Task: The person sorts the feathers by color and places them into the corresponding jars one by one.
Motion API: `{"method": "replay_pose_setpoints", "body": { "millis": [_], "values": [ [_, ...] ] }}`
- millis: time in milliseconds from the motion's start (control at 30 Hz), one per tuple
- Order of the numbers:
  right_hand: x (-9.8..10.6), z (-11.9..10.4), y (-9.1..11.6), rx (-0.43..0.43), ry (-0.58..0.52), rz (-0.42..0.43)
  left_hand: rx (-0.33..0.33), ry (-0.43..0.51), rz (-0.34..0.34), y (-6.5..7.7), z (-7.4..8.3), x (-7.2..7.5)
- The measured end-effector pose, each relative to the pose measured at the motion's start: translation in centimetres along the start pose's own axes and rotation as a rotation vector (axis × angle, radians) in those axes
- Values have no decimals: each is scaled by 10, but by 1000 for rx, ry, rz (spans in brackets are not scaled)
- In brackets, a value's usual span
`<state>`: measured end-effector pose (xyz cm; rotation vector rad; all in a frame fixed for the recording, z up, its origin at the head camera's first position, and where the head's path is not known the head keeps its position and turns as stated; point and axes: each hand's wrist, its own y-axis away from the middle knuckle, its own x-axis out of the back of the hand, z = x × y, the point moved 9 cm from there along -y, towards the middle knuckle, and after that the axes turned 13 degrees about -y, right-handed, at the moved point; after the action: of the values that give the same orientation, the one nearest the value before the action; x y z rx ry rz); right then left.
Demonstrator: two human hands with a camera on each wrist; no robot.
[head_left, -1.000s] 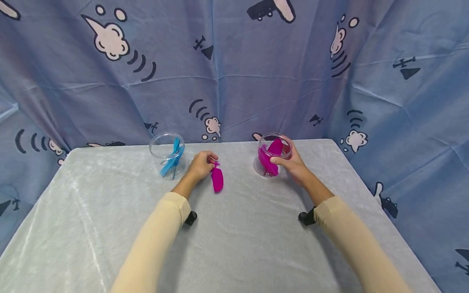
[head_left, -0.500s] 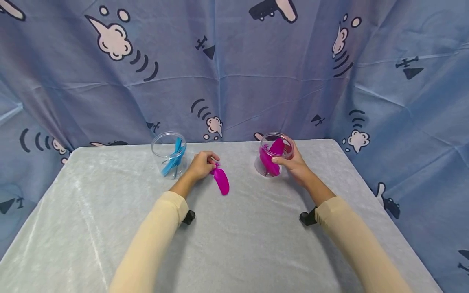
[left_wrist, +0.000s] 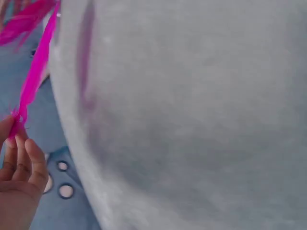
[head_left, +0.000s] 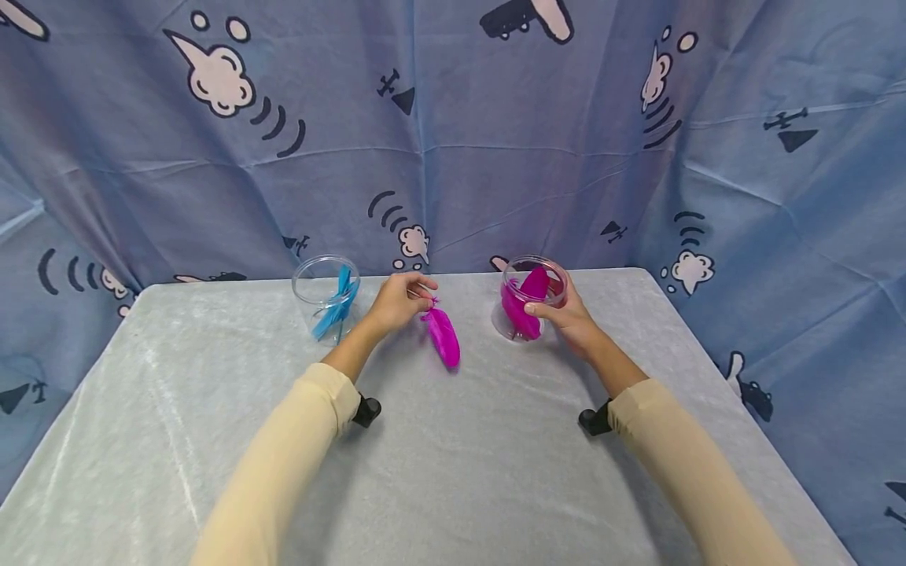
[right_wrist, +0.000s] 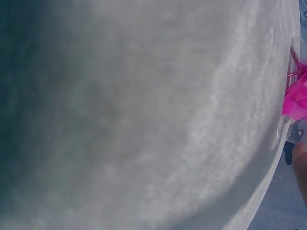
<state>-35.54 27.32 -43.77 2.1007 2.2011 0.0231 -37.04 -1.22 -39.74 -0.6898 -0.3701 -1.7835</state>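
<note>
My left hand (head_left: 400, 302) pinches a magenta feather (head_left: 443, 338) by its quill end, and the vane slants down to the right. In the left wrist view the thumb and fingertips meet on the base of this feather (left_wrist: 36, 72), whose shadow falls on the cloth. My right hand (head_left: 566, 316) grips the side of a clear jar (head_left: 504, 324), thumb toward me. Inside that jar stand magenta feathers (head_left: 522, 306); how many cannot be told. The right wrist view catches only a magenta feather (right_wrist: 297, 98) and part of a finger (right_wrist: 300, 167) at its edge.
Left of my left hand stands a second clear jar (head_left: 303, 303) with blue feathers (head_left: 336, 306) in it. Pale grey cloth covers the table (head_left: 453, 472). A blue patterned curtain (head_left: 453, 196) hangs right behind the table's far edge.
My left hand has lifted slightly and moved right, carrying the magenta feather toward the right-hand jar. The feather has swung to a slant. My right hand and its jar have stayed put.
</note>
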Motion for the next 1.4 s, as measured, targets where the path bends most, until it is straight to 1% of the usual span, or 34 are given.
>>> {"method": "replay_pose_setpoints", "body": {
  "millis": [100, 200, 333, 433, 567, 767, 1000, 1167, 1267, 1400],
  "values": [
    [0, 0, 0, 6, -5, 1, -22, 45, 16, -4, 14, 5],
    [-1, -2, 0, 26, -13, -11, -27, 78, 25, -8, 27, 11],
    [-2, -4, 1, 21, -9, -12, -35, 109, 54, -13, 44, 20],
    [-1, -2, 2, -2, -2, 1, -44, 119, 75, -17, 54, 26],
    [-1, -2, 2, -1, -4, 4, -50, 132, 80, -20, 64, 28],
    [-2, -3, 1, 3, -25, 2, -48, 168, 110, -25, 76, 31],
    [-2, -1, 0, -3, -38, -7, -70, 204, 167, -31, 93, 32],
    [-1, -1, 0, 11, -52, -16, -97, 223, 218, -36, 102, 27],
    [-2, -1, 0, 19, -58, -26, -98, 218, 250, -38, 106, 24],
    [-2, -2, 0, 21, -56, -30, -92, 208, 285, -41, 107, 18]
  ]
}}
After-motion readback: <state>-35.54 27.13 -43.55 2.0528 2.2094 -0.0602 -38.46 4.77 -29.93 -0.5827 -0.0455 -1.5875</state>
